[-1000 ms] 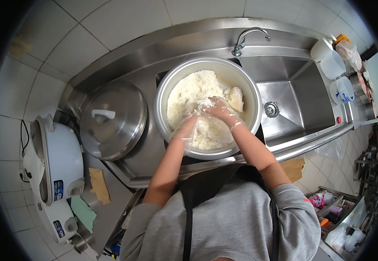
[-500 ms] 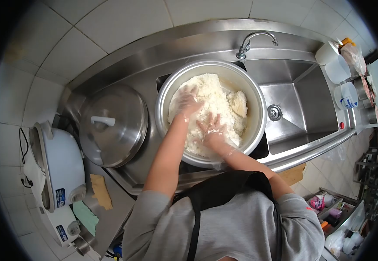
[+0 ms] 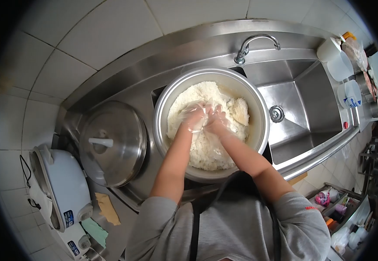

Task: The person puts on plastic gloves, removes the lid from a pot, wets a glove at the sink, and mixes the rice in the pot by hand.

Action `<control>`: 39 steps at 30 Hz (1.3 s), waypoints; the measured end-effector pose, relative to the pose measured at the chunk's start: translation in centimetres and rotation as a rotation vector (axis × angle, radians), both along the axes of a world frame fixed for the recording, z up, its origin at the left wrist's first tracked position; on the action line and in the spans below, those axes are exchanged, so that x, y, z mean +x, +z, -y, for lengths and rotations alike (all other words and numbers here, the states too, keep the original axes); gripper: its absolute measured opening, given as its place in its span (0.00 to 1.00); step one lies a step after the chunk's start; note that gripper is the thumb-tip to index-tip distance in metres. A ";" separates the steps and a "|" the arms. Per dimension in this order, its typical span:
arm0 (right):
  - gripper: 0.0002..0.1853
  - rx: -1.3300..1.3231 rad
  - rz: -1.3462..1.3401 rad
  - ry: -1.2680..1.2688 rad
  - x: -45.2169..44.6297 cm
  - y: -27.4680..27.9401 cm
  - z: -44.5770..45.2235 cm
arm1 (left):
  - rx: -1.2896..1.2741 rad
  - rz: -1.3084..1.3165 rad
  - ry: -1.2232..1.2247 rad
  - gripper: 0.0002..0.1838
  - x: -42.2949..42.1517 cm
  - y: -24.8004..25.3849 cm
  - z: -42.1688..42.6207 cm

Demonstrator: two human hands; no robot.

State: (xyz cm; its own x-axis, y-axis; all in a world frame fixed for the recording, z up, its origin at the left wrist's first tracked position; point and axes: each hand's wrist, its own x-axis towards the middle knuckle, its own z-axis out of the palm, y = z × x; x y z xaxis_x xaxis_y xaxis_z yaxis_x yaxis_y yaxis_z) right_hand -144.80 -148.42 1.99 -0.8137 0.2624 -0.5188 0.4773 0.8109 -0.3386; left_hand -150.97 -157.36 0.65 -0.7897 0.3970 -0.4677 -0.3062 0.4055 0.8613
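Note:
A large round metal pot (image 3: 162, 92) holds white cooked rice (image 3: 201, 91). My left hand (image 3: 194, 116), in a clear plastic glove, is closed in the middle of the rice. Beside it my right hand (image 3: 216, 121), gloved the same way, has its fingers curled in toward the left. The two hands meet over the rice, with some of it between them; their fingertips are partly hidden. A compact yellowish clump of rice (image 3: 240, 112) lies against the pot's right side.
Left of the pot lies a big metal lid (image 3: 123, 152). A steel sink basin (image 3: 315, 100) with a faucet (image 3: 258, 38) is on the right. Rice cookers (image 3: 69, 182) stand at far left, near brown and green cloths. White plastic containers (image 3: 340, 66) line the right edge.
My hands, spread apart on the rice before, have come together in the middle, fingers curling in. My left hand moved right and down. The whole view has shifted slightly.

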 end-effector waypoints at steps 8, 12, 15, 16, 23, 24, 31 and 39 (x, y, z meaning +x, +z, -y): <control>0.40 -0.179 -0.191 0.101 -0.1 -2.6 -2.5 | -0.226 -0.280 -0.046 0.44 4.2 -1.4 1.7; 0.41 -0.275 -0.152 0.147 1.0 -2.7 -1.9 | 0.085 -0.186 0.147 0.44 4.3 -9.8 2.7; 0.38 -0.258 -0.085 0.180 2.2 -0.3 -1.4 | -0.036 -0.057 0.214 0.41 5.5 -2.2 2.8; 0.36 -0.254 -0.119 0.194 2.7 0.4 -1.4 | -0.070 -0.032 0.235 0.39 5.4 -1.6 3.0; 0.19 -0.330 -0.253 0.279 5.6 2.6 -0.4 | -0.003 0.011 0.401 0.34 6.6 0.8 3.0; 0.18 -0.295 -0.253 0.330 5.7 2.7 -0.6 | 0.011 -0.009 0.418 0.34 6.9 1.0 2.8; 0.31 -0.251 -0.387 0.457 4.2 2.9 -1.7 | 0.215 -0.116 0.523 0.25 8.0 0.2 4.4; 0.44 -0.321 -0.128 0.269 -1.7 4.8 -7.5 | 0.059 -0.694 0.190 0.27 10.2 -2.9 6.5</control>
State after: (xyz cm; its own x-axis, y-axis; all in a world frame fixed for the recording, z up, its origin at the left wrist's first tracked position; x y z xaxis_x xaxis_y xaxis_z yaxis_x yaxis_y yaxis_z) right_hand -146.54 -140.97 6.76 -0.8941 -0.1257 -0.4299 0.2014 0.7445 -0.6365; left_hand -140.73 -163.84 -2.21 -0.9549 0.2326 0.1845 0.2586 0.3464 0.9018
